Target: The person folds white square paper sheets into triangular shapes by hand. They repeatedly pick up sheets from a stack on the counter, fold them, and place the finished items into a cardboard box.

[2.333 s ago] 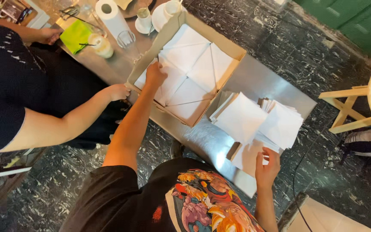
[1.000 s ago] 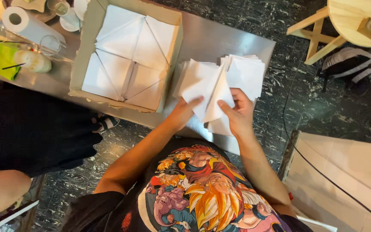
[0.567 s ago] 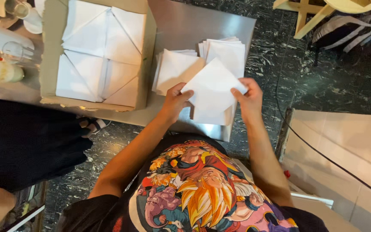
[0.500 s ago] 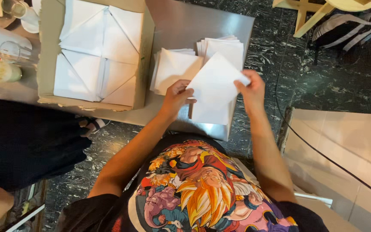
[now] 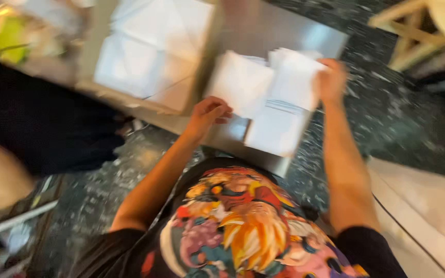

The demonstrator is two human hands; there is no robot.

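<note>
Frame's motion-blurred, so detail is limited.

White paper sheet (image 5: 284, 110): hangs over the near edge of the metal table (image 5: 263, 31), top corner pinched by right hand (image 5: 330, 80), fingers closed on it. Left hand (image 5: 209, 110) loosely curled at the edge of the left paper stack (image 5: 238, 85); can't tell if it actually grips anything, prob just touching.

Surface/room: brushed steel tabletop, dark speckled stone floor (image 5: 377, 118) all round. Pale panel or board (image 5: 428, 206) on floor at lower right. Wooden stool (image 5: 413, 31) top right, only partly in view.

Counts: 2 stacks of white folded paper on table, side by side: left one by left hand, right stack (image 5: 297, 62) under/behind the held sheet. 1 cardboard box (image 5: 204, 72). 1 other person (image 5: 27, 118), dark clothing, at left edge of view.

Containers: box is open, shallow, sits left of the stacks, filled w/ white folded sheets (image 5: 153, 49) laid flat in a tiled layer; exact no. unreadable thru blur. Yellow-green item (image 5: 9, 36) top left, too blurred to ID.
</note>
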